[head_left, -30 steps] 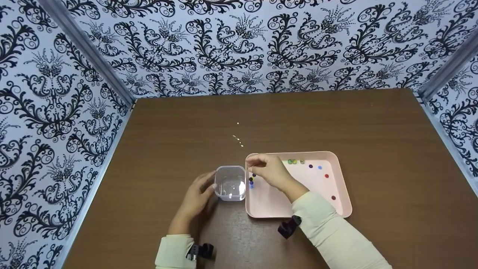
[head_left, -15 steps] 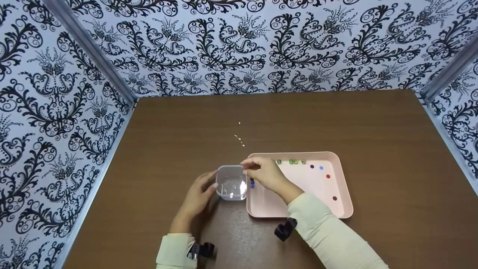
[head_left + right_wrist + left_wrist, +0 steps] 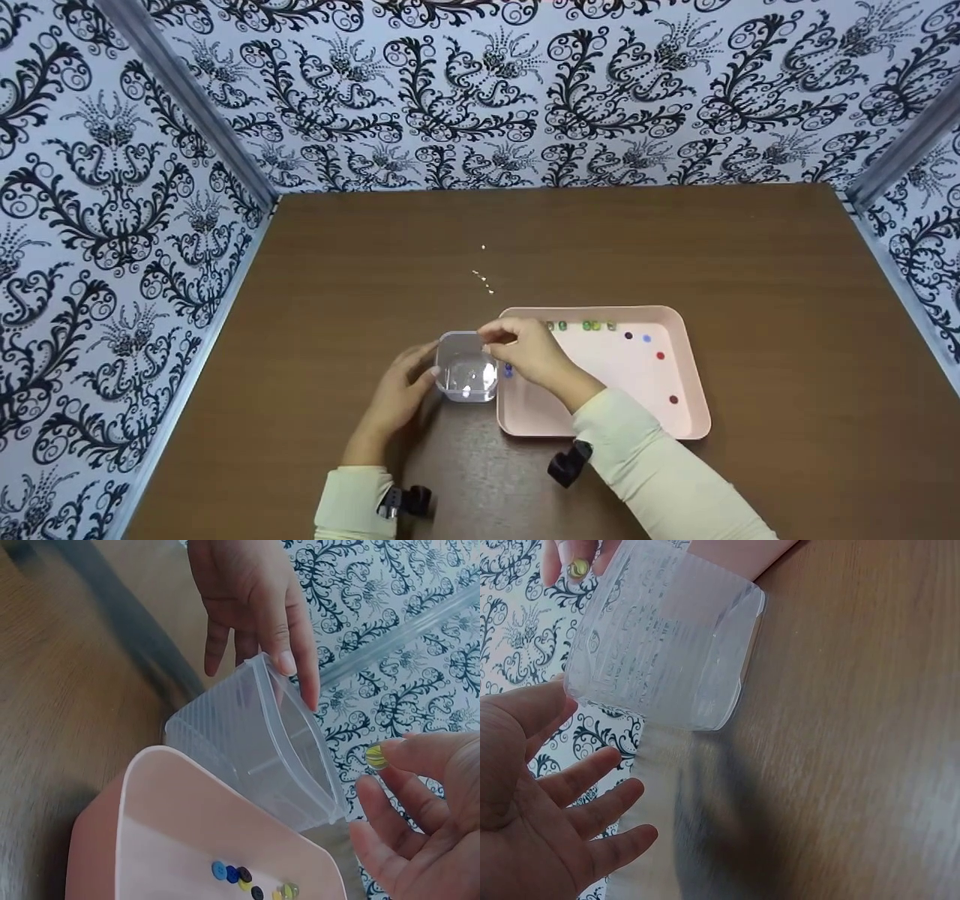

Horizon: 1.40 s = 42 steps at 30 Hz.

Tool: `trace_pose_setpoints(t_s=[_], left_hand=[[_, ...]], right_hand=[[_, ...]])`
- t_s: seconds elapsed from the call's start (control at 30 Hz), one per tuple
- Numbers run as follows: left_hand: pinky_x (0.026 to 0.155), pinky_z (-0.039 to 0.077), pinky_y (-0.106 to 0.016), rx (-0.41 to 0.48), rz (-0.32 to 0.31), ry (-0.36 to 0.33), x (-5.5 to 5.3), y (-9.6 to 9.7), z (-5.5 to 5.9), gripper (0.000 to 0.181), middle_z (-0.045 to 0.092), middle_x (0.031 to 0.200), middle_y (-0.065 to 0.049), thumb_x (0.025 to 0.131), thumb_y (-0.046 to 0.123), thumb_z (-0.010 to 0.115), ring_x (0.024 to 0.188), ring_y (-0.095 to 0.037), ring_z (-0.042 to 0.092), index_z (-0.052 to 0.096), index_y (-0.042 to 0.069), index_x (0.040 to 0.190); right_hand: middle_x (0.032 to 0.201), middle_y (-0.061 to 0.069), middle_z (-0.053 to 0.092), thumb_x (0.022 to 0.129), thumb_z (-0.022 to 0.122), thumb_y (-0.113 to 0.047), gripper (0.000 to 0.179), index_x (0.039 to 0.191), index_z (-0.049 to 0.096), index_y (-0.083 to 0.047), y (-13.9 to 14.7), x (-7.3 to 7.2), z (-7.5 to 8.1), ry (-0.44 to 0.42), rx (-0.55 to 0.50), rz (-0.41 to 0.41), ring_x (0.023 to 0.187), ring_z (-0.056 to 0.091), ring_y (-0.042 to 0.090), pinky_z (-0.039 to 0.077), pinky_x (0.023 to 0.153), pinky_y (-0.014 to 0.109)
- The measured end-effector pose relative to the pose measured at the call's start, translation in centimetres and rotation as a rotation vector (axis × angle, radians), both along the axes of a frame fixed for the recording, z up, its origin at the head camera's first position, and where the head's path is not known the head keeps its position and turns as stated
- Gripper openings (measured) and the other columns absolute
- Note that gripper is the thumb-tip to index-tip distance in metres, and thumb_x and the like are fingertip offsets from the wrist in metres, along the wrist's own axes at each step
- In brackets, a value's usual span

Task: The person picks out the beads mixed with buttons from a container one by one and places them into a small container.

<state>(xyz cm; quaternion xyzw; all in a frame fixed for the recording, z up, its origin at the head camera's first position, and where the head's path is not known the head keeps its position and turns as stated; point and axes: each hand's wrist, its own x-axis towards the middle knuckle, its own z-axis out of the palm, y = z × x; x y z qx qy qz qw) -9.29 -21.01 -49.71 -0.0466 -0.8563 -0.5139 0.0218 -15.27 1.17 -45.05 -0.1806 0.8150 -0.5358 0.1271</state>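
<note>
My left hand [image 3: 397,394] steadies a clear plastic container [image 3: 459,390], thumb and forefinger at its corner rim. The left wrist view shows the other fingers spread apart from it. My right hand [image 3: 529,351] pinches a clear marble with yellow swirls [image 3: 376,757] between thumb and forefinger, beside the container's open top. On the right stands a pink tray [image 3: 592,390], its left part hidden by the right hand. It holds several buttons, such as a red button [image 3: 660,355] and a light blue button [image 3: 218,871], and green-yellow marbles [image 3: 592,325] along its far wall.
The brown wooden table [image 3: 360,262] is backed by patterned walls [image 3: 480,90]. Small white specks [image 3: 484,279] show beyond the container. The tray's left wall stands close beside the container. A black wrist camera [image 3: 570,463] sits on the right sleeve, another [image 3: 409,501] on the left.
The right hand has moved left from over the tray's left edge to the container's rim, uncovering more marbles along the far wall. The left hand stays at the container.
</note>
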Motion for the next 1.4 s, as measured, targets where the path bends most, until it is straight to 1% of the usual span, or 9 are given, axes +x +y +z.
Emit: trace_pose_setpoints(t_s=[0.07,0.17,0.37,0.67,0.87,1.0,1.27,1.4], left_hand=[[0.111,0.03,-0.055,-0.004,0.001,0.003,0.0,0.0,-0.1,0.038,0.054,0.132,-0.022,0.093,0.007,0.06,0.128,-0.04,0.045,0.058,-0.001,0.131],[0.111,0.03,-0.055,-0.01,0.004,0.0,-0.1,0.0,-0.1,0.038,0.054,0.132,-0.022,0.094,0.008,0.06,0.128,-0.04,0.044,0.057,-0.001,0.131],[0.111,0.03,-0.055,-0.029,0.008,-0.003,-0.1,0.0,0.0,0.039,0.054,0.133,-0.022,0.093,0.008,0.06,0.129,-0.04,0.045,0.058,-0.001,0.131],[0.111,0.029,-0.056,-0.026,0.02,-0.019,0.0,0.1,0.0,0.039,0.053,0.134,-0.023,0.093,0.009,0.061,0.129,-0.041,0.043,0.058,0.0,0.131],[0.11,0.03,-0.056,-0.041,0.011,-0.001,0.0,0.1,-0.1,0.039,0.054,0.133,-0.022,0.093,0.009,0.061,0.129,-0.041,0.044,0.058,0.0,0.131],[0.11,0.03,-0.056,-0.03,0.002,0.01,-0.1,0.1,-0.2,0.039,0.055,0.132,-0.022,0.093,0.009,0.06,0.128,-0.041,0.045,0.057,-0.002,0.13],[0.11,0.031,-0.055,-0.03,0.007,0.017,0.0,0.0,-0.1,0.039,0.055,0.131,-0.023,0.093,0.008,0.061,0.128,-0.041,0.045,0.058,-0.002,0.13],[0.11,0.031,-0.056,-0.04,0.007,0.024,0.0,-0.1,-0.1,0.038,0.055,0.131,-0.023,0.093,0.008,0.061,0.127,-0.042,0.045,0.058,-0.002,0.129]], right_hand=[[0.097,0.01,0.071,0.084,0.068,-0.003,0.023,0.107,0.07,0.002,-0.1,0.1,0.0,0.011,-0.003,0.005,0.092,0.066,0.025,0.056,0.078,0.031],[0.097,0.009,0.07,0.085,0.068,-0.003,0.023,0.107,0.07,0.001,-0.4,0.2,0.1,0.004,-0.003,0.008,0.091,0.066,0.025,0.056,0.076,0.031],[0.096,0.009,0.071,0.085,0.068,-0.002,0.02,0.106,0.071,0.0,-0.7,0.4,0.1,0.01,0.008,0.016,0.09,0.066,0.024,0.055,0.08,0.033],[0.098,0.009,0.071,0.085,0.066,-0.001,0.021,0.105,0.071,0.001,-1.1,0.5,-0.1,0.1,0.018,0.075,0.092,0.065,0.023,0.054,0.084,0.035],[0.102,0.006,0.07,0.087,0.065,-0.002,0.024,0.11,0.071,-0.003,-1.2,0.6,-0.3,0.143,0.091,0.112,0.093,0.065,0.021,0.055,0.082,0.032],[0.099,0.006,0.07,0.086,0.066,-0.002,0.022,0.107,0.072,-0.004,-1.3,0.5,-0.5,0.167,0.114,0.108,0.091,0.064,0.021,0.056,0.08,0.035],[0.1,0.009,0.071,0.084,0.066,0.0,0.021,0.104,0.072,-0.002,-1.6,0.6,-0.7,0.212,0.094,0.123,0.092,0.065,0.023,0.055,0.084,0.04],[0.1,0.008,0.071,0.084,0.066,0.0,0.021,0.104,0.072,-0.002,-1.6,0.5,-0.8,0.24,0.103,0.14,0.093,0.065,0.023,0.054,0.086,0.04]])
